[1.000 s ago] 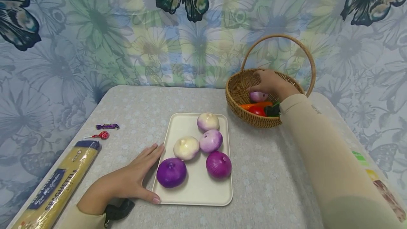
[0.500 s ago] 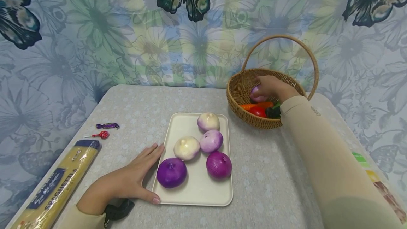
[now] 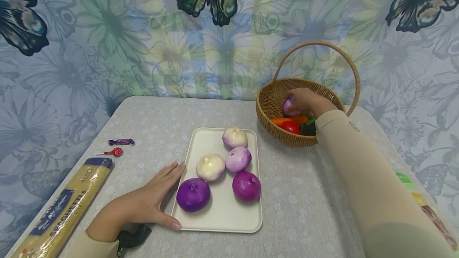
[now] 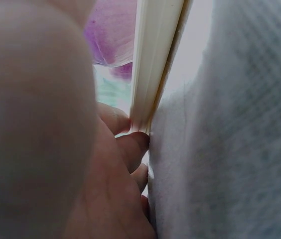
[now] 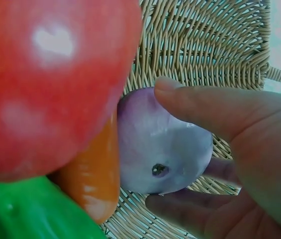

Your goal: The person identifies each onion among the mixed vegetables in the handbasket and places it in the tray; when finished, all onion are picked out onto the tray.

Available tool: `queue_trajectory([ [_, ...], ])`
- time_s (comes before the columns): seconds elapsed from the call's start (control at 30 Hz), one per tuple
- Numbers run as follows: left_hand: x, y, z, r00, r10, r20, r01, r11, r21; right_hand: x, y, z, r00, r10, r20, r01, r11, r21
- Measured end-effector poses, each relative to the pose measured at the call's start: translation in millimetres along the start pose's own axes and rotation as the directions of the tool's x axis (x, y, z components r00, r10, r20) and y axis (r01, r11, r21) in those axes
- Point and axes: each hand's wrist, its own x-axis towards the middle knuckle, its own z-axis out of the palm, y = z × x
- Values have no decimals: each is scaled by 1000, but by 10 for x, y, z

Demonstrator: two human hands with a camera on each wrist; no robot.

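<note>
My right hand point(image 3: 305, 99) reaches into the wicker basket point(image 3: 263, 106) and holds a pale purple turnip point(image 3: 289, 107). In the right wrist view the thumb lies on one side of the turnip point(image 5: 163, 144), and fingers curl round the other. My left hand point(image 3: 148, 200) rests on the table with thumb and fingers spread, fingertips touching the left edge of a cream tray point(image 3: 229, 218). On that tray sit a purple onion point(image 3: 246, 186), a deep purple round vegetable point(image 3: 193, 195), and several white-and-purple turnips point(image 3: 210, 167). The left wrist view shows fingertips against the tray's rim point(image 4: 153, 64).
Beside the held turnip are a red tomato point(image 5: 56, 84), an orange carrot point(image 5: 93, 174) and a green vegetable point(image 5: 36, 211). A spaghetti pack point(image 3: 68, 206), a red lollipop point(image 3: 116, 152) and a purple-wrapped candy point(image 3: 122, 142) lie left. The basket handle point(image 3: 353, 71) arches overhead.
My right hand has lowered in the basket, from above the turnip to gripping it. The left hand and the tray have stayed where they were.
</note>
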Motion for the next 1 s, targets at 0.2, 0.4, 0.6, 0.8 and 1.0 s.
queue_trajectory([
  [0.2,-8,-10,5,1000,3,-2,-3,1000,9,30,9,41,999,7,-33,-6,1000,23],
  [0.4,-5,-18,4,1000,-1,2,1,1000,9,66,5,41,998,4,-68,-5,1000,-25],
  [0.6,-2,-9,-4,1000,11,-1,-11,1000,20,54,7,29,996,-12,-88,10,1000,-24],
  [0.8,-7,2,-8,1000,15,-1,-15,1000,21,14,-7,-51,993,-38,-111,40,999,18],
  [1.0,-11,11,-7,1000,7,-2,-7,1000,16,-17,-73,-163,991,-75,-114,78,997,25],
])
